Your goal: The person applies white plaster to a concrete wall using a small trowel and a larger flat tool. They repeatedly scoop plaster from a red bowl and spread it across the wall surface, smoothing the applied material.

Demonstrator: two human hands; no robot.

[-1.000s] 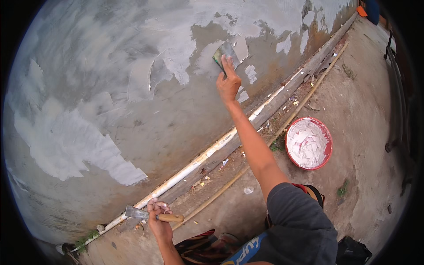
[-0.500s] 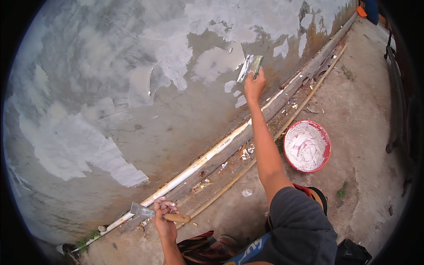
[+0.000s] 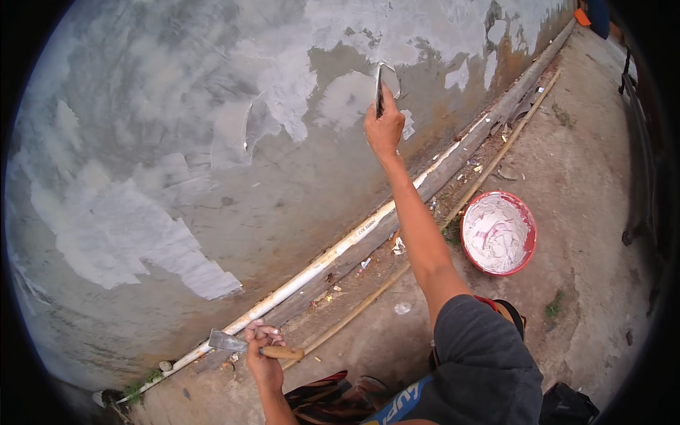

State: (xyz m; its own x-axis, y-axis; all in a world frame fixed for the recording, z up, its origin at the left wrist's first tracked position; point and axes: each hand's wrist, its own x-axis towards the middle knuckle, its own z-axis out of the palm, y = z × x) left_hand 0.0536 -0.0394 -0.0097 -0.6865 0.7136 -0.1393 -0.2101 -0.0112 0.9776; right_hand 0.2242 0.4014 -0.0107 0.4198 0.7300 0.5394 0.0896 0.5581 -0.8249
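Stretched out to the grey concrete wall, my right hand grips a flat wide-bladed trowel. The blade is seen nearly edge-on, against a fresh patch of pale putty. My left hand is low in front of me, closed round a putty knife with a wooden handle and a metal blade pointing left. To the right of my right forearm, a red bucket stands on the ground, holding whitish-pink putty.
A white pipe runs along the wall's foot, with a long pole lying parallel on the dirty ground. Small litter is scattered between them. A black bag sits at lower right. Something orange shows at the far top right.
My right hand has moved left along the wall, turning the trowel from face-visible to nearly edge-on. A curved putty ridge now shows beside the blade. My left hand has barely moved.
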